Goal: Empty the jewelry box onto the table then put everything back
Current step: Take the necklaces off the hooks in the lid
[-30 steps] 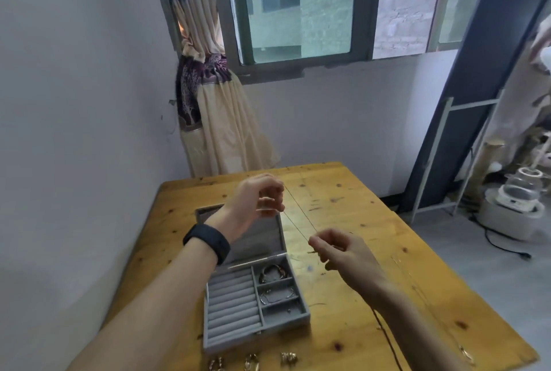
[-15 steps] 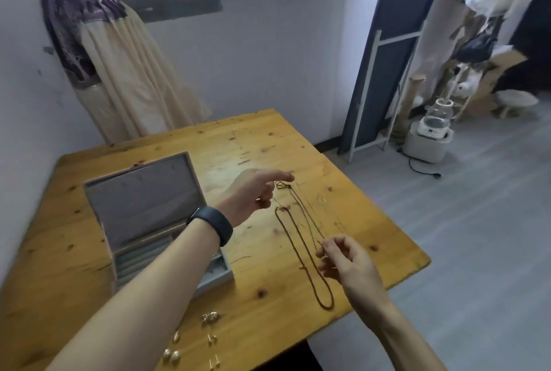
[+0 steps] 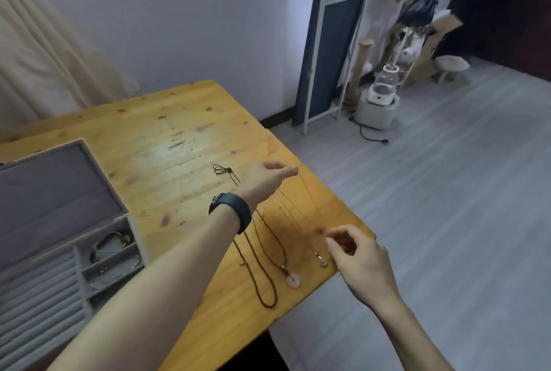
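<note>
Stretching the thin chain between a pinching left hand and a pinching right hand at mid-frame, they'd best lower both ends together, clear of the cord necklaces and the table edge, with the jewelry box open at lower left.

I see soft, fairly bright, even daylight, with a pale glare patch on the wooden table and only faint shadows. Motion blur smears my left hand, right hand and the jewelry box. The thin chain barely shows, and the wide lens bends lines near the edges.
</note>
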